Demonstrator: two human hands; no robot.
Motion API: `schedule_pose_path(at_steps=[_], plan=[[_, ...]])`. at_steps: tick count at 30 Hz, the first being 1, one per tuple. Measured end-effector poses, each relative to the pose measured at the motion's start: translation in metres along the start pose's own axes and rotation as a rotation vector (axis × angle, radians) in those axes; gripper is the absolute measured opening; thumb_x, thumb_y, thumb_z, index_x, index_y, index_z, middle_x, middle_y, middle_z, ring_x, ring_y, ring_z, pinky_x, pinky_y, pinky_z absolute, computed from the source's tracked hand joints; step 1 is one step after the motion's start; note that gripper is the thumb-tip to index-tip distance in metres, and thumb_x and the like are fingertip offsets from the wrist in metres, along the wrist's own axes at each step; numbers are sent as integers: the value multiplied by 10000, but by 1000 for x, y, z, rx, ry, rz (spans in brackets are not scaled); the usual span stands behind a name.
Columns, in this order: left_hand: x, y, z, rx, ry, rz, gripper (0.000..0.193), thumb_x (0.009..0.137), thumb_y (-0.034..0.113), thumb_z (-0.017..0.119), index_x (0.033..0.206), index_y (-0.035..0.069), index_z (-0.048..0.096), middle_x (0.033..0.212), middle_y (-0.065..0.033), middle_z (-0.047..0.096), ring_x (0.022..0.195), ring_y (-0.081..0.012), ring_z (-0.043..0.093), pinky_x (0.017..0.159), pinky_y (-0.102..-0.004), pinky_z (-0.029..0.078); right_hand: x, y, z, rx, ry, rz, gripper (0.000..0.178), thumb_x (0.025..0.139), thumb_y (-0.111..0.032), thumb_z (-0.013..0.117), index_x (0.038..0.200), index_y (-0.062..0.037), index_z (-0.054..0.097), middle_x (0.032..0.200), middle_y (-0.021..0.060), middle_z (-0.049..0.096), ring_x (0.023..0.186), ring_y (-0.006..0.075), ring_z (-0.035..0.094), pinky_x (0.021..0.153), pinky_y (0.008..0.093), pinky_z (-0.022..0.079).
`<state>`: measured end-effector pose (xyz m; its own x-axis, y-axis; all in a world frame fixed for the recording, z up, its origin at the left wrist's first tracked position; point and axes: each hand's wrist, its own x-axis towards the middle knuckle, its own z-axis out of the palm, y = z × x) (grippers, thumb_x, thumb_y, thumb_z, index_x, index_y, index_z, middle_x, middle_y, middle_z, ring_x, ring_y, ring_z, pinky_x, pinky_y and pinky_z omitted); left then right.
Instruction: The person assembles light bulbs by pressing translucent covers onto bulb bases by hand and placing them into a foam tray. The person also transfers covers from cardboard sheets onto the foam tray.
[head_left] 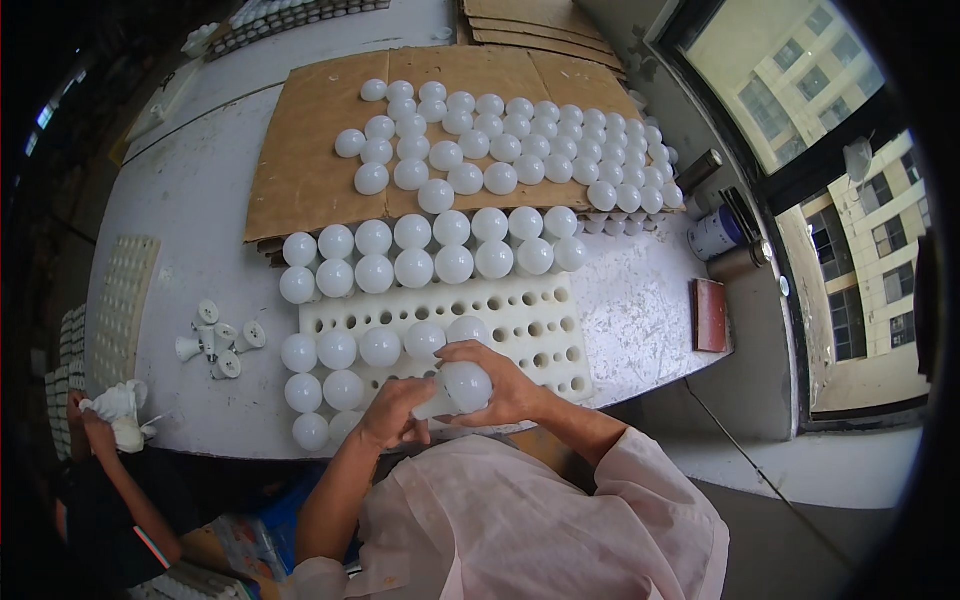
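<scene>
Close to my body, over the near edge of a white foam tray (520, 300) with rows of holes, I hold a white LED light bulb (466, 386). My right hand (507, 388) wraps round its globe. At its narrow base my left hand (397, 408) is closed, with the fingertips partly hidden. Round bulbs (380, 347) stand in the tray's left part and along its far rows, while many holes on the right have nothing in them. One bulb (468, 330) sits just beyond my right hand's fingers.
Many more bulbs (502, 178) stand on cardboard (300, 170) beyond the tray. Loose white bulb bases (227, 340) lie on the left, near another foam tray (122, 300). A red box (710, 315) and a can (718, 233) are by the window. A co-worker's hands (95, 425) hold white material at far left.
</scene>
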<state>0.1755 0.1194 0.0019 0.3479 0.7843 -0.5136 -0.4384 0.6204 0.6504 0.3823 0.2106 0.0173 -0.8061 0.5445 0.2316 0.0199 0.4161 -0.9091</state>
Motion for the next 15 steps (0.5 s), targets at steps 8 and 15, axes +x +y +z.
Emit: schedule_pose_path(at_steps=[8, 15], plan=[[-77, -68, -12, 59, 287, 314, 346, 983, 257, 480, 1115, -53, 558, 1038, -197, 665, 743, -195, 696, 476, -188, 456, -24, 20, -1, 93, 124, 402, 685, 607, -125, 843, 1176, -62, 467, 1151, 94, 549, 1094, 235, 544, 928, 385, 440], [-116, -72, -30, 27, 618, 471, 205, 932, 100, 540, 1062, -51, 589, 1006, -184, 680, 724, -154, 675, 546, -214, 476, 30, 17, 58, -246, -58, 154, 655, 686, -245, 810, 1208, -54, 463, 1075, 188, 572, 981, 299, 593, 819, 396, 495]])
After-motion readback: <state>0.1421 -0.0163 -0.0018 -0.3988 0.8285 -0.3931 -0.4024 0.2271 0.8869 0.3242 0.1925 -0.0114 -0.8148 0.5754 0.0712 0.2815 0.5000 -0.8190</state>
